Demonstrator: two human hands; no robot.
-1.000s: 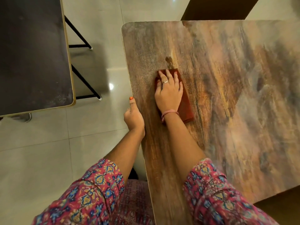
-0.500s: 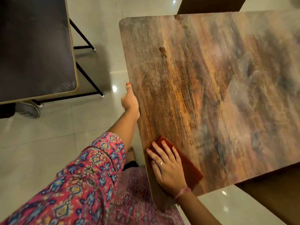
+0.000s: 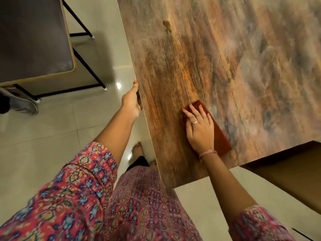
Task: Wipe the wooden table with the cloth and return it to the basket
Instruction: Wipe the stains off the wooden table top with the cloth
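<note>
1. The wooden table [image 3: 225, 66] fills the right and far part of the view, its left edge running from far to near and its rounded near corner just ahead of the person. Most of the top lies far and to the right of the cloth, so by my judgement wiping is the step in hand and much surface is left; long overlapping strokes along the grain would cover it best.
2. A dark table [image 3: 33, 37] on black legs stands well apart to the left across the tiled floor [image 3: 43, 133]. No basket is in view, so the return cannot be planned from here.
3. The cloth [image 3: 218, 134], a folded rust-red pad, lies flat on the table near its near-left corner.
4. The right hand [image 3: 199, 129] rests on the cloth with fingers straight and spread, palm pressing down. Even pressure through the whole palm should keep the pad from bunching or slipping out.
5. The left hand [image 3: 132, 101] grips the table's left edge, thumb on top and fingers curled under out of sight. That bracing looks useful: it steadies the table against each stroke.
6. A small dark mark [image 3: 167, 26] sits far along the top near the left edge; whether it is dirt or grain I cannot tell, but it deserves a firm pass.
</note>
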